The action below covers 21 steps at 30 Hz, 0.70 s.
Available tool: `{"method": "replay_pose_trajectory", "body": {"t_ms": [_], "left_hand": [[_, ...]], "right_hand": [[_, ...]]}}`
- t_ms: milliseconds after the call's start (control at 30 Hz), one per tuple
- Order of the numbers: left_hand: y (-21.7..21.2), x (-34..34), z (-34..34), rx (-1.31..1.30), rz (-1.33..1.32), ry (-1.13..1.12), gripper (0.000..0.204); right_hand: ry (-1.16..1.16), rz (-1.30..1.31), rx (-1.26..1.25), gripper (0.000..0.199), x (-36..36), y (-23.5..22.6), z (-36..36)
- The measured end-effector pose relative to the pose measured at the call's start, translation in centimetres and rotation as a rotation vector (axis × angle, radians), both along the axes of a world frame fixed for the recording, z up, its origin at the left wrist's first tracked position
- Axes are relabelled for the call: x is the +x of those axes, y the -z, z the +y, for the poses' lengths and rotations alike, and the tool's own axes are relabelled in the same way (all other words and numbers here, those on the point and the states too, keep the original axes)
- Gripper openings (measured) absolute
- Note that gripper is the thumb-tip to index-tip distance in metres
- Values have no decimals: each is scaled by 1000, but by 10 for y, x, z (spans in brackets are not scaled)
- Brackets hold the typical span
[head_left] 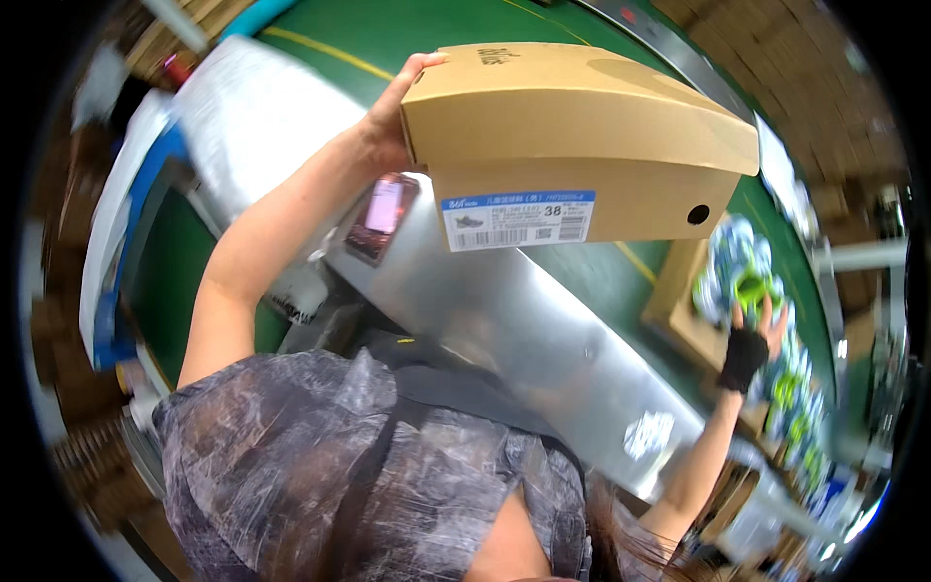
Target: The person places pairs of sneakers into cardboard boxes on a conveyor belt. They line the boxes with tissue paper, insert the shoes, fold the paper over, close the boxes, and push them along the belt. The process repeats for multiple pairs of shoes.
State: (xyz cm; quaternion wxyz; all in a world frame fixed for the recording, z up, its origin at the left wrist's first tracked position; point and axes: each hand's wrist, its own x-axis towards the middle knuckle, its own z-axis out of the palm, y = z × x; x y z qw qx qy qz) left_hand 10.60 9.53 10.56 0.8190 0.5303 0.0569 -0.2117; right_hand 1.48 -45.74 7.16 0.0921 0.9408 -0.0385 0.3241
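A brown cardboard shoebox with its lid on is held up in front of me, slightly tilted. My left hand grips its left end, the thumb or fingers reaching over the lid's edge. The box's near side carries a blue-and-white label and a round black hole. Far to the right, my right hand, with a black covering round its wrist and palm, has its fingers apart over a bright green and blue shoe. I cannot tell whether the fingertips touch the shoe.
A shiny metal work surface runs across in front of me, with a phone lying on it. Several green and blue shoes line the right side beside an open carton. White sheeting lies at the far left, and crumpled white paper sits nearer.
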Motion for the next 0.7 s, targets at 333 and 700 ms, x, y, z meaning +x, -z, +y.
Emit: {"method": "replay_pose_trajectory", "body": {"t_ms": [333, 700], "left_hand": [[-62, -146, 162, 5, 36, -728, 63], [-14, -277, 246, -137, 54, -1439, 65]], "right_hand": [[-215, 659, 540, 65, 55, 30, -72], [-317, 429, 15, 47, 46, 40, -88]]}}
